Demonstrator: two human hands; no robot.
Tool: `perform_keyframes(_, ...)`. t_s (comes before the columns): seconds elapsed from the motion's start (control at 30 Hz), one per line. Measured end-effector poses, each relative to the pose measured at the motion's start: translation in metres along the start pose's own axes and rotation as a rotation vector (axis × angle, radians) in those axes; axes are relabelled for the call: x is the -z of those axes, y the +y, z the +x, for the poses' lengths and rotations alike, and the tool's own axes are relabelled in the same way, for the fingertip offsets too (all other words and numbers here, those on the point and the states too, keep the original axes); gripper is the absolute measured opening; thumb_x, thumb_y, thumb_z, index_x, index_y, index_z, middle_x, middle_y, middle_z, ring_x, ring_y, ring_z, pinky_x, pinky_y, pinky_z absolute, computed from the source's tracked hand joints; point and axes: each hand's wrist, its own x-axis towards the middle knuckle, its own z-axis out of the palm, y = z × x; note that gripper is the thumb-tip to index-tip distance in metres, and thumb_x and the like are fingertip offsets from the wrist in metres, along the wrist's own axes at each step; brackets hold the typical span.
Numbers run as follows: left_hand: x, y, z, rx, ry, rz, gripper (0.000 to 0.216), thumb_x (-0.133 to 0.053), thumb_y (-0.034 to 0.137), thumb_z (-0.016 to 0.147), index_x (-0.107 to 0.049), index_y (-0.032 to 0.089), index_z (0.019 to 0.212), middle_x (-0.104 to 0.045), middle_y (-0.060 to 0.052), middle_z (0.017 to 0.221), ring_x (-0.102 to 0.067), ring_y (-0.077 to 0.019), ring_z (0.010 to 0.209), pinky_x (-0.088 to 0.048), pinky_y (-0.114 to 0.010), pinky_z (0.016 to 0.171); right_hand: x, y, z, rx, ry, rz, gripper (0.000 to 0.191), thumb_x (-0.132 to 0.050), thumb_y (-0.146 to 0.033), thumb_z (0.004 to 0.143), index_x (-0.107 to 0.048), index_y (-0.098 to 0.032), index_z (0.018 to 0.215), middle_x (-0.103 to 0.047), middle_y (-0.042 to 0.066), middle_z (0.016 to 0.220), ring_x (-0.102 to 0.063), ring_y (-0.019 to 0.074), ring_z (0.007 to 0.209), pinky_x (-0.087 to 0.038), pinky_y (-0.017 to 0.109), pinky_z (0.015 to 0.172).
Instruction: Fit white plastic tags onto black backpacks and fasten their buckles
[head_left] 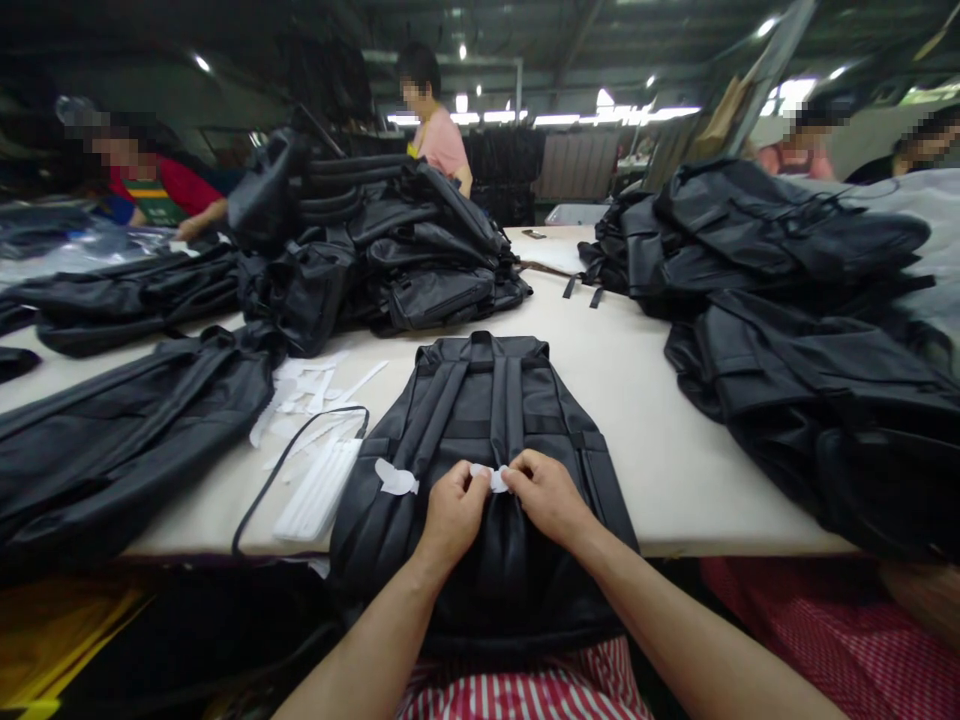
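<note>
A black backpack [480, 410] lies straps up in front of me, its lower end over the table's near edge. My left hand [459, 505] and my right hand [546, 492] meet above its middle, thumbs and fingers pinched. Between them is a small white paper piece [498, 480], gripped from both sides. A second white paper piece [396, 477] rests on the backpack, left of my left hand. The shoulder straps run up from near my hands to the top handle.
White paper scraps [311, 385] and a white stack [319, 490] with a black cord lie left on the table [652, 430]. Heaps of black bags [442, 240] stand behind, with more bags [810, 390] at right. Several people [442, 140] are beyond the table.
</note>
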Motion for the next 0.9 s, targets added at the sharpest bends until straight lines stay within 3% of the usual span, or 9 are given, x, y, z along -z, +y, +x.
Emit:
perform_keyframes(0.2,-0.003,-0.011,0.001,0.079,0.094,-0.016,0.027,-0.045,0.036,0.079,-0.047,0.018,0.06,-0.045,0.005,0.057,-0.044,-0.0113,0.059,-0.033,-0.022,0.056,0.006,0.008,0.001,-0.06,-0.042,-0.203,0.016,-0.048,-0.025,0.079,-0.056,-0.018,0.068,-0.063,0.003,0.074,-0.056,0.0156,0.072,-0.034,0.025,0.064)
perform_keyframes(0.33,-0.001,-0.007,0.001,0.161,-0.027,-0.077,0.03,-0.053,0.044,0.074,-0.059,0.015,0.073,-0.061,-0.001,0.07,-0.054,-0.0164,0.069,-0.039,-0.024,0.063,0.012,0.011,-0.009,-0.097,-0.061,-0.195,0.02,-0.043,-0.031,0.084,-0.057,-0.018,0.088,-0.064,0.005,0.075,-0.06,0.0177,0.074,-0.037,0.026,0.066)
perform_keyframes(0.47,-0.001,-0.002,-0.001,0.181,-0.136,-0.093,0.036,-0.055,0.047,0.073,-0.064,0.013,0.079,-0.067,-0.006,0.079,-0.059,-0.0212,0.078,-0.041,-0.028,0.069,0.004,0.015,-0.016,-0.152,-0.11,0.006,0.034,-0.044,-0.033,0.083,-0.048,-0.018,0.114,-0.063,0.004,0.074,-0.061,0.0156,0.063,-0.042,0.026,0.061)
perform_keyframes(0.6,-0.005,-0.001,-0.006,0.099,-0.052,-0.088,0.031,-0.055,0.042,0.074,-0.065,0.013,0.081,-0.069,-0.005,0.079,-0.061,-0.021,0.078,-0.042,-0.028,0.07,-0.009,0.017,-0.005,-0.404,-0.071,0.368,0.05,-0.045,-0.039,0.082,-0.037,-0.016,0.125,-0.062,0.004,0.071,-0.06,0.015,0.053,-0.045,0.025,0.047)
perform_keyframes(0.7,-0.009,-0.002,-0.012,0.012,0.031,-0.078,0.029,-0.054,0.04,0.076,-0.064,0.014,0.085,-0.068,-0.005,0.082,-0.06,-0.0197,0.08,-0.042,-0.028,0.074,-0.012,0.015,0.005,-0.505,-0.035,0.51,0.057,-0.052,-0.04,0.078,-0.036,-0.014,0.126,-0.059,0.001,0.062,-0.056,0.0142,0.046,-0.045,0.025,0.041)
perform_keyframes(0.8,-0.012,-0.004,-0.016,-0.003,0.047,-0.127,0.029,-0.053,0.04,0.078,-0.063,0.015,0.089,-0.068,-0.004,0.084,-0.06,-0.0183,0.081,-0.043,-0.028,0.075,-0.013,0.013,0.005,-0.481,0.004,0.581,0.054,-0.054,-0.03,0.074,-0.039,-0.014,0.123,-0.054,-0.003,0.054,-0.052,0.0129,0.043,-0.042,0.022,0.039)
perform_keyframes(0.9,-0.015,-0.007,-0.017,0.047,0.034,-0.221,0.032,-0.053,0.043,0.078,-0.064,0.014,0.087,-0.067,-0.004,0.081,-0.06,-0.018,0.079,-0.043,-0.028,0.074,-0.014,0.014,-0.002,-0.332,0.102,0.648,0.046,-0.053,-0.027,0.074,-0.044,-0.014,0.117,-0.051,-0.006,0.052,-0.05,0.0114,0.045,-0.041,0.021,0.041)
